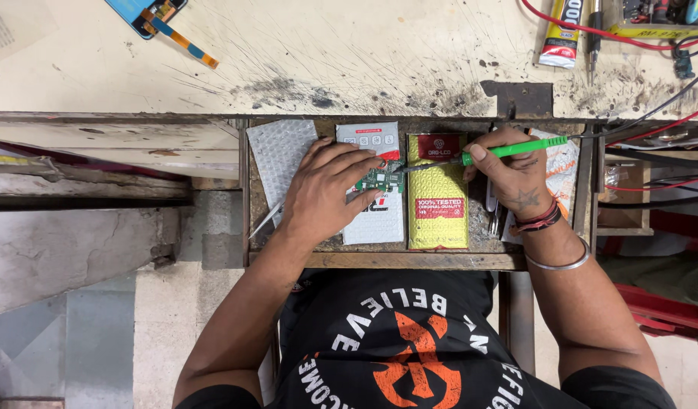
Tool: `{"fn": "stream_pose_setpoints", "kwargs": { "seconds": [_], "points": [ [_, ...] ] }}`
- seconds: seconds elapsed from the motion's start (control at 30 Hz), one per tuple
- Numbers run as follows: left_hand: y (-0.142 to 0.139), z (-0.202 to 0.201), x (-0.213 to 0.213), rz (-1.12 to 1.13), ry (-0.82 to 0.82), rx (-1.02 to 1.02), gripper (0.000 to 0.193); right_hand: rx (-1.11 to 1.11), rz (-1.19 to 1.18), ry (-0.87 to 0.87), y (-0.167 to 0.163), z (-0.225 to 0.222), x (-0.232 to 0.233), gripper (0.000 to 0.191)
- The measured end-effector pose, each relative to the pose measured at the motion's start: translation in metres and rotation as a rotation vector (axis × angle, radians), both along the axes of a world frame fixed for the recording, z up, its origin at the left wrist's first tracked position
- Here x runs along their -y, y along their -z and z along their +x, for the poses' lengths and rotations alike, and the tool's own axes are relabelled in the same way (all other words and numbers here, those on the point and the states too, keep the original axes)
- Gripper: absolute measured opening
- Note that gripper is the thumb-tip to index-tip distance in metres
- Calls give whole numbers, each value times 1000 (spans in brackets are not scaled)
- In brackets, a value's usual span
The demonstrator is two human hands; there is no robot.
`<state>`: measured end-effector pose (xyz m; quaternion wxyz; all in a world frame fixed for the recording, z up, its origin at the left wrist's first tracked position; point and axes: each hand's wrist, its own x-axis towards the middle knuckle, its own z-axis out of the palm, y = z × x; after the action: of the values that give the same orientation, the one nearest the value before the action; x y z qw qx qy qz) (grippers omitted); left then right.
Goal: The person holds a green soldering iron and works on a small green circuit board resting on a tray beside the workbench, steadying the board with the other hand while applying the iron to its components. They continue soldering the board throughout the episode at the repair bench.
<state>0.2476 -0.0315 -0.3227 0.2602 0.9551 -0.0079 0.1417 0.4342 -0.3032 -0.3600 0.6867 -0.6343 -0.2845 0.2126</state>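
Right, the green-handled screwdriver (508,150) lies almost level across the view, its long axis running side to side with a slight tilt: the handle end is up and to the right, and the thin metal shaft points left and a touch downward, its tip meeting the small green circuit board (379,180). That board sits over an open drawer (379,260) below the edge of the scarred workbench (326,60), with its longer side also roughly side to side, just above a white packet (373,220). The right hand (516,174) is curled tight around the handle, thumb pressed on top and fingers wrapped beneath, with the wrist bent inward and the forearm coming up from the lower right, carrying dark bands and a metal bangle (561,261). The left hand (326,193) lies palm down, fingers spread and gently bent, the fingertips pinching and steadying the board at its left edge; its forearm slants in from the lower left. Beside the board, a yellow packet (438,193) lies lengthwise in the drawer, and a sheet of bubble wrap (277,155) sits at the far left. Up on the bench, a tube of adhesive (563,34) and a red wire (591,32) rest near the top right.
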Motion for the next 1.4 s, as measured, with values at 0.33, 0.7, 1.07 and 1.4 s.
{"fn": "stream_pose_setpoints", "kwargs": {
  "seconds": [0.33, 0.7, 1.07, 1.4],
  "points": [
    [-1, 0, 1, -5, -1, 1, 47, -6, -8, 4, 1, 1, -1, 6],
    [1, 1, 0, 7, -9, 7, 49, -28, 18, 19, 2, 1, -1, 6],
    [-2, 2, 1, -26, -51, 101, 29, -21, -2, 6, 1, 0, -1, 7],
    [-19, 16, 1, 111, -142, -55, 10, 9, -52, 3, -1, 0, 1, 8]
  ]
}}
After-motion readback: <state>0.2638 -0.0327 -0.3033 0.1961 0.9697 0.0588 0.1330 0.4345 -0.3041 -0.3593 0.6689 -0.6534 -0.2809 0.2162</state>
